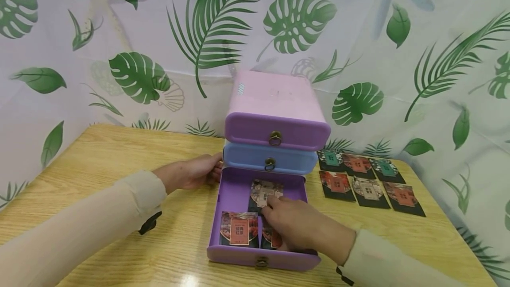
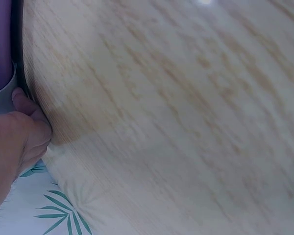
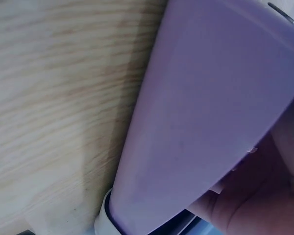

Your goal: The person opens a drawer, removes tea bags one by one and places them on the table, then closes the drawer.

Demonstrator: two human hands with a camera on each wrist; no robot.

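Observation:
My left hand (image 1: 199,171) touches the left side of the stacked drawer unit (image 1: 275,96), its fingers bent at the edge. In the left wrist view, the left hand (image 2: 27,134) lies against the unit's pale rim. The purple bottom drawer (image 1: 260,258) is pulled out. Inside it, my right hand (image 1: 296,223) pinches a beige-and-black tea packet (image 1: 264,189) toward the back. A red tea packet (image 1: 239,229) lies at front left; another red packet (image 1: 270,237) beside it is partly covered by the right hand. In the right wrist view, the drawer wall hides the right fingertips.
Several tea packets (image 1: 368,191) lie in two rows on the wooden table (image 1: 159,238), right of the unit. The blue middle drawer (image 1: 247,156) and purple-fronted top drawer (image 1: 251,129) are closed, each with a ring pull. A leaf-print cloth (image 1: 159,34) hangs behind.

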